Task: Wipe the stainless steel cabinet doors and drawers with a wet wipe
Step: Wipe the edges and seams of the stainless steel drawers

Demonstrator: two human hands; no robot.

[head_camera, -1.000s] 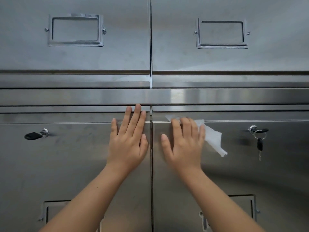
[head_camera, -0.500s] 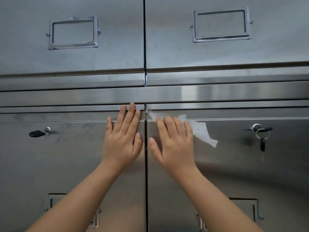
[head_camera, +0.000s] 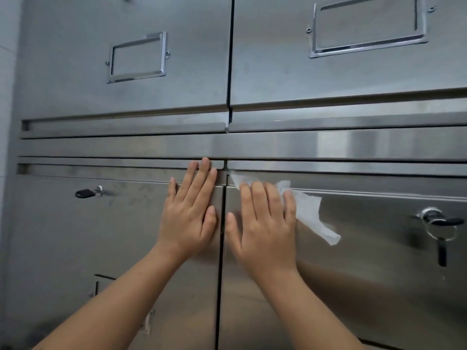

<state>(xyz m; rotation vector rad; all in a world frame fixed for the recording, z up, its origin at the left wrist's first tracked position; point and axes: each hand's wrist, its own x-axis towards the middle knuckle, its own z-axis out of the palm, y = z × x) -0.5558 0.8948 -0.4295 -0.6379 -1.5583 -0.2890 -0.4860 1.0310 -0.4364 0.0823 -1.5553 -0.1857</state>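
Your right hand (head_camera: 262, 223) lies flat on the wet wipe (head_camera: 309, 213), fingers straight and close together, so its grip is no pinch at all. Palm and fingers press the sheet against the right door (head_camera: 366, 274) near its top inner corner, just beside the seam (head_camera: 220, 286). That flat press probably serves to spread wet cloth over as much steel as one stroke allows. A loose tail of the wipe hangs out past your little finger toward the key ring (head_camera: 441, 228) in the right lock. Nothing bears on that tail, so it likely cleans little. Your left hand (head_camera: 189, 213) rests flat on the left door (head_camera: 75, 248), fingers straight, tips reaching the door's top lip under the rail (head_camera: 328, 145), and it holds nothing. I judge it is there to steady you and brace the cabinet against the push. The left door shows smudges near its black key (head_camera: 84, 193), and the upper drawers (head_camera: 328, 72) with their label frames (head_camera: 137, 58) stand above your hands, so much of the job looks undone. When you sweep right, mind the dangling keys, which could snag the wipe's tail.
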